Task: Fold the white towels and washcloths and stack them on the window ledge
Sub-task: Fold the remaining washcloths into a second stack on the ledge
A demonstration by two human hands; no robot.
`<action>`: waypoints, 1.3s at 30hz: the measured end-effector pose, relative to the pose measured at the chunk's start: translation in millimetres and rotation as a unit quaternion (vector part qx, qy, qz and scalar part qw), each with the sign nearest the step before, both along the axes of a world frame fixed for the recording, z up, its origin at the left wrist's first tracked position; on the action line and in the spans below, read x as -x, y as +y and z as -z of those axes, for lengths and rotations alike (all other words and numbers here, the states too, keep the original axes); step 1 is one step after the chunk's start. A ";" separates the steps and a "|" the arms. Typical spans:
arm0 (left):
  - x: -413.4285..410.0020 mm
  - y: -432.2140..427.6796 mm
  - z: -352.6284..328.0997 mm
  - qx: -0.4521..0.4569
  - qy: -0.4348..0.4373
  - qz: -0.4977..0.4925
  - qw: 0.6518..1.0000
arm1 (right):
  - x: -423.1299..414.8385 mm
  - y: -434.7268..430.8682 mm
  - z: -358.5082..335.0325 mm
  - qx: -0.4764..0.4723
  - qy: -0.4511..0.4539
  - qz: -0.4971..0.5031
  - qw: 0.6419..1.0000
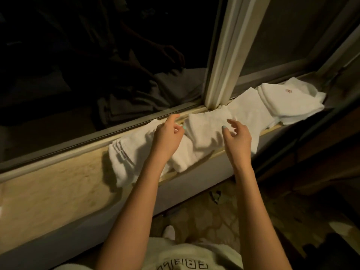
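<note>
Several white towels lie along the pale window ledge [48, 193]. A folded washcloth [207, 131] sits in the middle, between my two hands. My left hand [168, 138] hovers at its left edge, fingers loosely curled, over a folded towel with a label [128, 158]. My right hand [236, 139] hovers at the washcloth's right edge, fingers relaxed, holding nothing. Further right lies another flat towel [251, 112], then a stack of folded towels [290, 100] with a small red emblem.
The dark window pane [97, 65] and its white vertical frame [228, 55] stand directly behind the ledge. The left part of the ledge holds no towels. Below is a patterned carpet [210, 217], with dark furniture at the right.
</note>
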State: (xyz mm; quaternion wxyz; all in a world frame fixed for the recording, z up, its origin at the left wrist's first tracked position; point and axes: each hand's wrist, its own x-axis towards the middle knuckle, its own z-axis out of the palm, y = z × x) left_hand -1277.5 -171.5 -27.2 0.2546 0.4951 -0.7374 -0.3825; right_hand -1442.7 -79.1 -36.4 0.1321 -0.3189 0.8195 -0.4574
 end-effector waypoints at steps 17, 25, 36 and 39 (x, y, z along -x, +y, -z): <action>77.3 -37.8 35.5 -0.178 0.027 -0.117 0.977 | 99.6 -67.3 8.4 -0.133 -0.056 -0.254 0.956; 86.3 -2.9 30.7 -0.158 0.271 -0.199 0.928 | 125.3 -68.9 12.3 -0.052 -0.118 -0.393 0.910; 87.6 30.9 15.9 -0.062 0.364 -0.262 0.892 | 121.8 -70.0 10.9 0.023 -0.219 -0.416 0.882; 84.0 34.9 16.8 -0.060 0.316 -0.245 0.914 | 117.7 -70.0 8.1 0.028 -0.233 -0.439 0.868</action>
